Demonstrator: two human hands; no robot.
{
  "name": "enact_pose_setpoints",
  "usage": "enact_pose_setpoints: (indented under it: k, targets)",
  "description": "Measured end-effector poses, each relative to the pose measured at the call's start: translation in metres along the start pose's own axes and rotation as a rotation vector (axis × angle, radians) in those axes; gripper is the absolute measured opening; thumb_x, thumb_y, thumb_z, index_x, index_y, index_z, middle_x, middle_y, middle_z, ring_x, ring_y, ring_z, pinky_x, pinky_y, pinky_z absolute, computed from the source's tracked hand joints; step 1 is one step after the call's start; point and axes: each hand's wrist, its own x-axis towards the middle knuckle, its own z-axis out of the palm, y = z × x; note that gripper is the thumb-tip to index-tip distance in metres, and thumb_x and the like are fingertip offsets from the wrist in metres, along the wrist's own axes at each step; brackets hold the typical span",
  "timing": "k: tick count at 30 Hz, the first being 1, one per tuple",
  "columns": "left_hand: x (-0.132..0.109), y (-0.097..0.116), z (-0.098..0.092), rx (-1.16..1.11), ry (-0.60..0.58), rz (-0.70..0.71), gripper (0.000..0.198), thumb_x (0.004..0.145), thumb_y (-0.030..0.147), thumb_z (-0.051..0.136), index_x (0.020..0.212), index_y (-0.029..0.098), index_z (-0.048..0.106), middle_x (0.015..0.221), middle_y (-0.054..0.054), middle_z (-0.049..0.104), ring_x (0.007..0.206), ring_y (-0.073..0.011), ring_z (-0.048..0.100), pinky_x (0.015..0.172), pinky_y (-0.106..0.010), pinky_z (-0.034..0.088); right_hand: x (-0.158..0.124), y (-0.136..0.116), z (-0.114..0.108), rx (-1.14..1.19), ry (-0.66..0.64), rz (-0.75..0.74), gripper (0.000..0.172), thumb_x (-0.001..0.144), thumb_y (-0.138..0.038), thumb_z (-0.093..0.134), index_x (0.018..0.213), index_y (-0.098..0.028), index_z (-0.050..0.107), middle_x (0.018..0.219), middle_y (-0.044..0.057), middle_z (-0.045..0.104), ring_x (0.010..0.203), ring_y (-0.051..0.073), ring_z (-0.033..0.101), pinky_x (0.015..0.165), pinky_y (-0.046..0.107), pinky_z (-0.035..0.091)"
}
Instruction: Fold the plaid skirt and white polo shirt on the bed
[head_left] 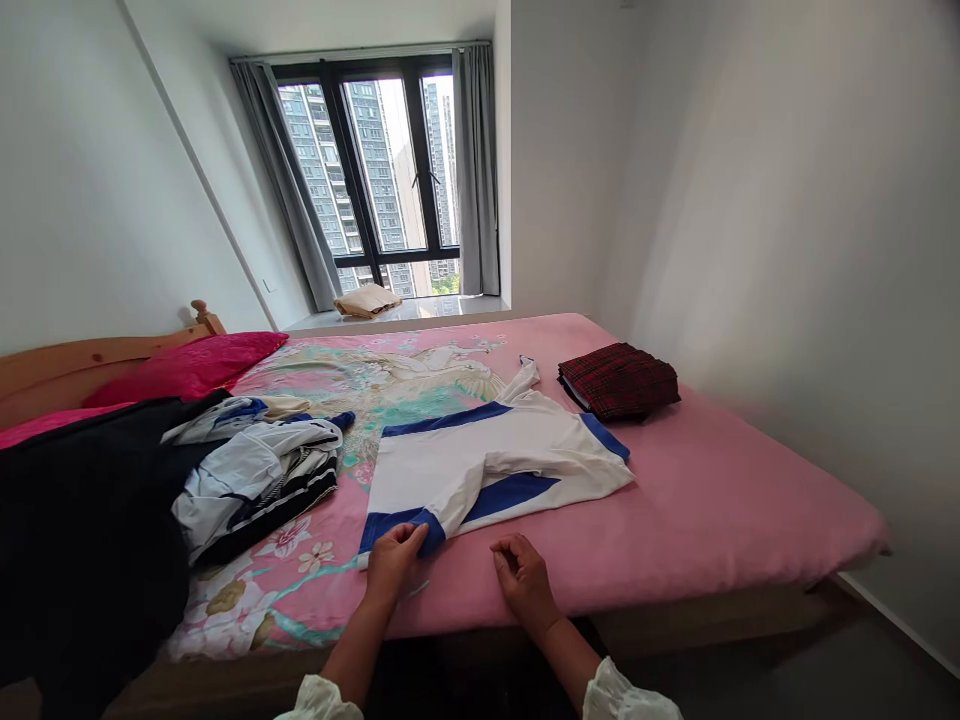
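Observation:
A white and blue shirt (501, 462) lies spread on the pink bed sheet (720, 500), partly folded. My left hand (393, 562) pinches the shirt's blue cuff at the near edge of the bed. My right hand (523, 576) rests on the sheet just right of it, fingers curled in loosely, holding nothing, a short gap away from the shirt's hem.
A folded red plaid garment (619, 380) lies at the far right of the bed. A heap of black, white and blue clothes (225, 480) covers the left side, with magenta pillows (187, 368) behind. A white wall runs close along the right; a window (382, 170) stands beyond.

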Motion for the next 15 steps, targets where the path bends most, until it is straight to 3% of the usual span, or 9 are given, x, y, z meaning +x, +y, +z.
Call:
enact_pose_setpoints:
  k: [4,6,9,11,15]
  targets:
    - [0.021,0.019,-0.005,-0.141,0.008,-0.034,0.052,0.068,0.065,0.048,0.09,0.019,0.061,0.057,0.004,0.056,0.044,-0.011,0.048,0.044,-0.024,0.038,0.001,-0.001,0.0,0.006,0.002,0.007,0.009,0.081,-0.018,0.05,0.082,-0.02,0.059,0.079,0.004,0.06,0.074,0.017,0.057,0.069,0.029,0.048]
    - [0.029,0.028,-0.011,-0.17,-0.022,-0.077,0.055,0.066,0.065,0.053,0.097,0.019,0.059,0.057,0.005,0.056,0.04,-0.0103,0.047,0.04,-0.023,0.037,0.002,-0.002,0.0,0.014,0.007,0.006,0.009,0.081,-0.018,0.05,0.082,-0.02,0.059,0.079,0.004,0.059,0.073,0.017,0.057,0.068,0.029,0.048]
    - [0.037,0.043,-0.017,-0.166,-0.082,-0.117,0.048,0.055,0.057,0.069,0.082,0.019,0.058,0.063,0.0,0.062,0.043,-0.0135,0.056,0.038,-0.024,0.039,0.004,-0.004,-0.001,0.031,0.005,0.001,0.009,0.081,-0.018,0.05,0.082,-0.021,0.059,0.077,0.004,0.059,0.073,0.017,0.057,0.067,0.029,0.049]
    - [0.045,0.058,-0.02,-0.151,-0.099,-0.103,0.042,0.055,0.053,0.07,0.074,0.019,0.055,0.065,-0.003,0.065,0.048,-0.0175,0.061,0.039,-0.024,0.04,0.005,-0.003,0.0,0.043,-0.011,0.012,0.009,0.08,-0.017,0.05,0.081,-0.021,0.058,0.076,0.003,0.059,0.072,0.017,0.057,0.065,0.029,0.049]
    - [0.072,0.114,-0.025,-0.128,-0.121,0.03,0.038,0.063,0.051,0.065,0.081,0.019,0.055,0.071,-0.005,0.068,0.058,-0.02,0.067,0.043,-0.024,0.045,0.006,-0.003,0.001,0.082,-0.055,0.054,0.013,0.077,-0.014,0.05,0.084,-0.022,0.059,0.078,0.003,0.06,0.072,0.017,0.058,0.064,0.027,0.049]
